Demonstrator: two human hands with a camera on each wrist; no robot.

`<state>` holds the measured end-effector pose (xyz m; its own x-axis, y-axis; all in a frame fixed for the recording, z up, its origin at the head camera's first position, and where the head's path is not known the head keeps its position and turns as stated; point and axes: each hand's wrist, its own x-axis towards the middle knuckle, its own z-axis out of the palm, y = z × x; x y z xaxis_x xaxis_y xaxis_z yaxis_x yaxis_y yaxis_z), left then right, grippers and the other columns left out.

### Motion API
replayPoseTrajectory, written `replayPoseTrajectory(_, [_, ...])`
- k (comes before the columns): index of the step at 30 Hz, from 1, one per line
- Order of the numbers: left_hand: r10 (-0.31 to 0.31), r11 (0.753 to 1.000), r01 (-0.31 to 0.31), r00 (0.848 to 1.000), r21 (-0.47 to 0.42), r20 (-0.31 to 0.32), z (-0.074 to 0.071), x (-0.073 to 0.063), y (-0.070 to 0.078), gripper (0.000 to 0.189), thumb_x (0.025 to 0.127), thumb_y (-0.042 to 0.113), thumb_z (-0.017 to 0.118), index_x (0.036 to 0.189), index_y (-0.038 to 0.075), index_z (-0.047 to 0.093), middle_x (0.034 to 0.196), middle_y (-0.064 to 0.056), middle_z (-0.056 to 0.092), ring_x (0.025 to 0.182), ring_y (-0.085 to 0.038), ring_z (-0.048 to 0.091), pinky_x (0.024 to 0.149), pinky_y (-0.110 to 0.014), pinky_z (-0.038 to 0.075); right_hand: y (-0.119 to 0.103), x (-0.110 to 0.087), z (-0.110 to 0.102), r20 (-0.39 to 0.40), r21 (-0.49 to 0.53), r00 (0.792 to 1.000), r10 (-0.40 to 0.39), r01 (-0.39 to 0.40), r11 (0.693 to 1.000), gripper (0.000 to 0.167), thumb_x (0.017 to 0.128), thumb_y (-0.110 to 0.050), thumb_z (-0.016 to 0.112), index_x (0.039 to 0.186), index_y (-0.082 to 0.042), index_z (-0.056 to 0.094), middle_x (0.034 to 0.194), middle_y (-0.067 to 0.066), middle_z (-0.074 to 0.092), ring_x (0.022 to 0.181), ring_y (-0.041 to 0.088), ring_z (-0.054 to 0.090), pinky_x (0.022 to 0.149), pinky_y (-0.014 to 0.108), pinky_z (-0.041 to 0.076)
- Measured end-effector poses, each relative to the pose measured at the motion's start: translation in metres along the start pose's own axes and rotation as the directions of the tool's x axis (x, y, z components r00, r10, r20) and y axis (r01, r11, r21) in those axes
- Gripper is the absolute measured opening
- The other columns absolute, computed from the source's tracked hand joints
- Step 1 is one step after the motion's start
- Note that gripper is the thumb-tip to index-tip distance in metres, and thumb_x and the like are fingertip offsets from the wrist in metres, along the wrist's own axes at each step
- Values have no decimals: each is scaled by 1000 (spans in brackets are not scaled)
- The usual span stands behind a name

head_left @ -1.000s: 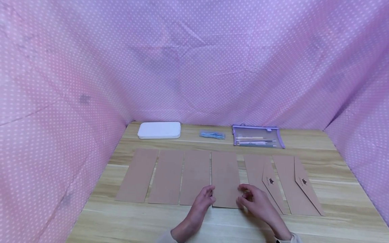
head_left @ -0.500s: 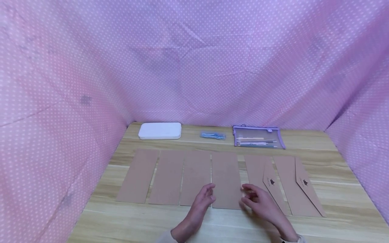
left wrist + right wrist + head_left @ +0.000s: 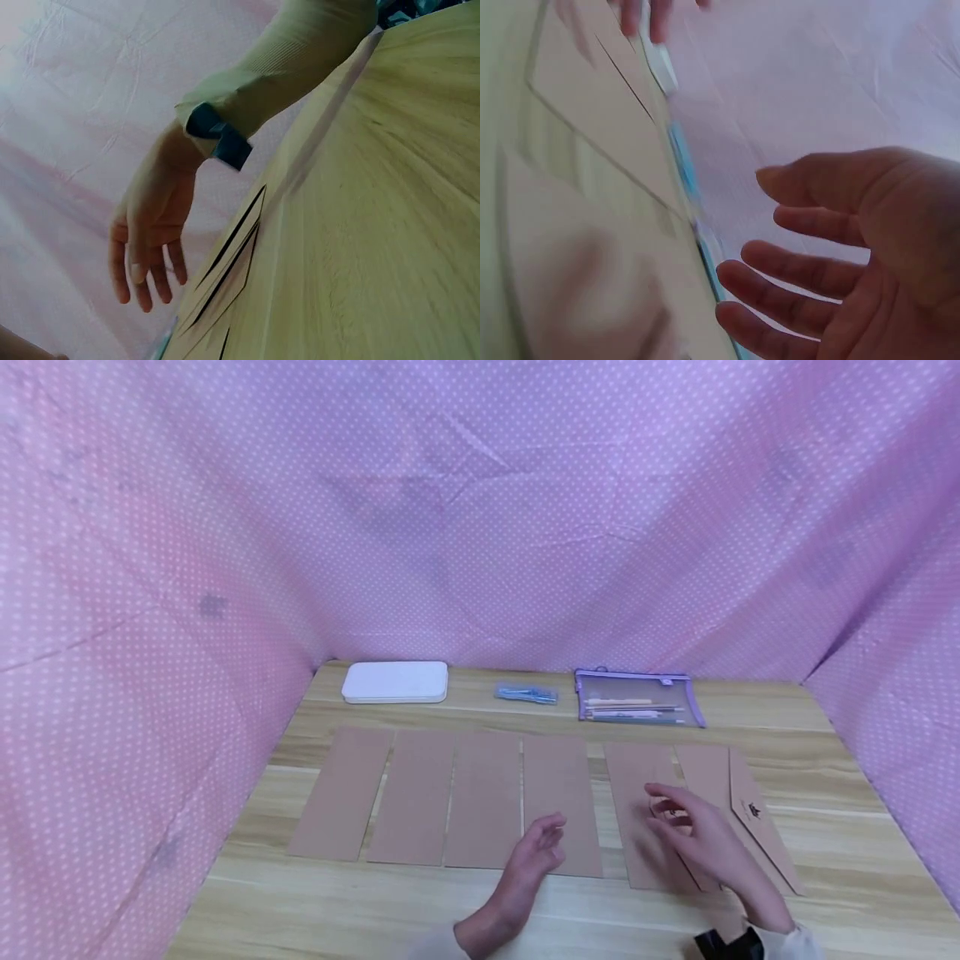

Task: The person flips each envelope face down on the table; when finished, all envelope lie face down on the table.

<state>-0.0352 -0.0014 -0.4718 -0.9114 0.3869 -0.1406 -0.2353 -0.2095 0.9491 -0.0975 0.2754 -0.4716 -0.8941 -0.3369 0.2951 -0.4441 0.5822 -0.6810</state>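
Observation:
Brown paper envelopes lie in a row on the wooden table. My left hand (image 3: 534, 852) hovers over the lower part of a plain envelope (image 3: 558, 777) in the middle, fingers loosely bent and holding nothing. Farther right, my right hand (image 3: 697, 835) is raised over an envelope with a pointed flap (image 3: 633, 777), partly covering its printed flap. Spread, slightly bent fingers (image 3: 795, 270) with nothing in them show in the right wrist view. At the right end lies another flapped envelope (image 3: 705, 768) with a crown print, its lower part overlapped by the right hand.
Three plain envelopes (image 3: 341, 793) lie to the left. Along the back of the table (image 3: 300, 902) sit a white flat case (image 3: 395, 682), a small clear packet with blue items (image 3: 527, 694) and a purple zip pouch (image 3: 637, 697) of pens. Pink dotted cloth (image 3: 480, 527) hangs around.
My right hand has moved right and away from the middle envelope to above the flapped one beside it. My left hand has shifted right, over the middle envelope.

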Motion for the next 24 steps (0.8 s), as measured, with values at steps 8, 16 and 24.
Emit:
replayPoseTrajectory(8, [2, 1000, -2, 1000, 8, -10, 25, 8, -7, 59, 95, 17, 43, 148, -5, 33, 160, -28, 29, 150, -47, 25, 122, -61, 25, 24, -5, -30, 13, -104, 999, 43, -41, 994, 64, 78, -14, 84, 135, -7, 58, 133, 21, 62, 122, -29, 29, 96, -2, 29])
replayPoseTrajectory(16, [24, 999, -24, 1000, 22, -14, 46, 23, -16, 57, 94, 18, 47, 146, -5, 38, 160, -27, 29, 149, -45, 28, 120, -56, 32, 54, -21, -41, 62, -125, 993, 101, -93, 988, 83, 71, -18, 86, 141, 3, 48, 144, 35, 45, 154, 25, 22, 128, 52, 10])
replayPoseTrajectory(24, [14, 997, -11, 999, 80, -42, 62, 39, -25, 57, 93, 20, 50, 145, 1, 41, 160, -21, 31, 149, -42, 31, 118, -56, 35, 67, -30, -33, 81, -177, 992, 94, -79, 981, 91, 66, -28, 90, 140, 2, 48, 146, 39, 40, 132, 68, 28, 104, 83, 14])
